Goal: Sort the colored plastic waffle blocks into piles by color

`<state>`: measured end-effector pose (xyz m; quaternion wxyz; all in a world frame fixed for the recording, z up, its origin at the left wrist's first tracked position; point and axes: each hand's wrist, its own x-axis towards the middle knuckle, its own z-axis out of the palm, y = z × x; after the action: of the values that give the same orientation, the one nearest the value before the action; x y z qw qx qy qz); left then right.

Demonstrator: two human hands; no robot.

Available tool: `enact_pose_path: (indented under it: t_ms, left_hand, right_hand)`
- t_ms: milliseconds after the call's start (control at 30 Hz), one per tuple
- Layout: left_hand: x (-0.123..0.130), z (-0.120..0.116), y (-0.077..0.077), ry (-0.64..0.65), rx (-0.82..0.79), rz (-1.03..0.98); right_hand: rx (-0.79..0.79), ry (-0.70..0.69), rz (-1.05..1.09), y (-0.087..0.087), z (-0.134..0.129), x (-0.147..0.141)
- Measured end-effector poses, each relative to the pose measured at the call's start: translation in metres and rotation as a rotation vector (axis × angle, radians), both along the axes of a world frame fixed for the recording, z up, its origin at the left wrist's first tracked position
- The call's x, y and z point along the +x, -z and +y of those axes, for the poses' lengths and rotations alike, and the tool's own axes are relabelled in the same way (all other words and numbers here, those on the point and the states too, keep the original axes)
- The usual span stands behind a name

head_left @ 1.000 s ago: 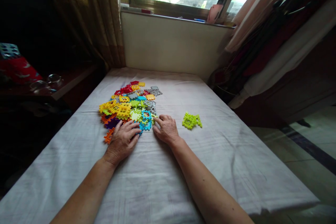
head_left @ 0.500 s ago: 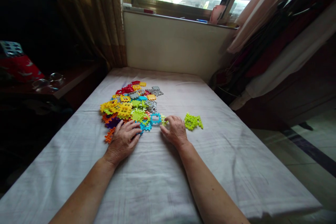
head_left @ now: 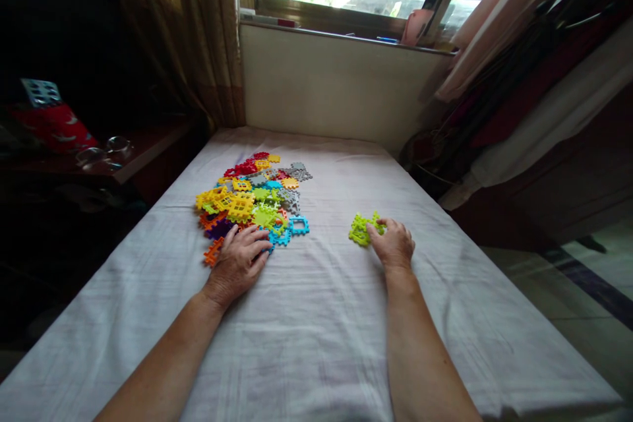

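Observation:
A heap of flat, notched plastic building pieces (head_left: 241, 206) in yellow, red, grey, orange, purple, green and blue lies on the left part of the sheet. My left hand (head_left: 240, 260) rests on the heap's near edge, palm down with fingers stretched out. Beside its fingertips is a blue building piece (head_left: 281, 237); a blue square frame piece (head_left: 299, 225) lies further right. My right hand (head_left: 394, 245) is at a small group of lime-green building pieces (head_left: 360, 231), its thumb and fingers closed on a green piece at the group's right side. The fingers partly hide that piece.
A pale sheet (head_left: 306, 330) covers the flat surface. To the left, a dark side table (head_left: 143, 148) holds glasses (head_left: 105, 151) and a red patterned bag (head_left: 57, 128). A window and low wall (head_left: 321, 86) are ahead; clothes (head_left: 524, 105) hang at the right.
My right hand has moved right from the heap's edge to the lime-green group, taking a green piece along. My left hand stays on the heap. The view has shifted slightly.

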<state>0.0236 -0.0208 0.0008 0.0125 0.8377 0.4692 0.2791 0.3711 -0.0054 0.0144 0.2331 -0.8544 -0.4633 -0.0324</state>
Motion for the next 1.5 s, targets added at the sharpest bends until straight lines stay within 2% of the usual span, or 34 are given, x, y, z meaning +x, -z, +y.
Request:
enact_pose_path:
  t_ms: [333, 500, 567, 700, 833, 1000, 1133, 1300, 1400, 1500]
  left_hand:
    - [0.001, -0.002, -0.002, -0.005, -0.008, -0.015]
    - [0.001, -0.002, -0.001, -0.004, -0.007, -0.018]
    - [0.001, -0.001, 0.0, -0.002, -0.008, -0.017]
    - [0.0, 0.0, 0.0, 0.0, -0.014, -0.015]
    - [0.001, 0.0, -0.001, 0.002, -0.005, -0.014]
    - [0.001, -0.001, -0.004, 0.007, 0.022, -0.02]
    - [-0.001, -0.001, -0.006, 0.007, 0.013, -0.026]
    - [-0.001, -0.001, -0.008, 0.006, 0.007, -0.046]
    - [-0.001, -0.001, -0.008, 0.008, 0.007, -0.059]
    - [-0.002, 0.0, -0.006, 0.013, 0.01, -0.064]
  right_hand:
    - [-0.069, 0.013, 0.036, -0.004, -0.001, -0.004]
    - [0.062, -0.024, 0.007, 0.0, 0.001, -0.006]
    - [0.163, -0.099, -0.009, 0.004, 0.004, -0.01]
    - [0.309, -0.351, -0.033, 0.012, 0.007, -0.033]
    - [0.28, -0.583, -0.026, 0.014, 0.004, -0.072]
    - [0.157, -0.795, -0.016, 0.002, 0.007, -0.123]
    - [0.073, -0.756, -0.033, -0.007, 0.022, -0.154]
    - [-0.063, -0.688, 0.011, -0.006, 0.039, -0.174]
    - [-0.036, -0.672, 0.06, -0.006, 0.042, -0.173]
    - [0.038, -0.632, 0.084, -0.011, 0.04, -0.155]
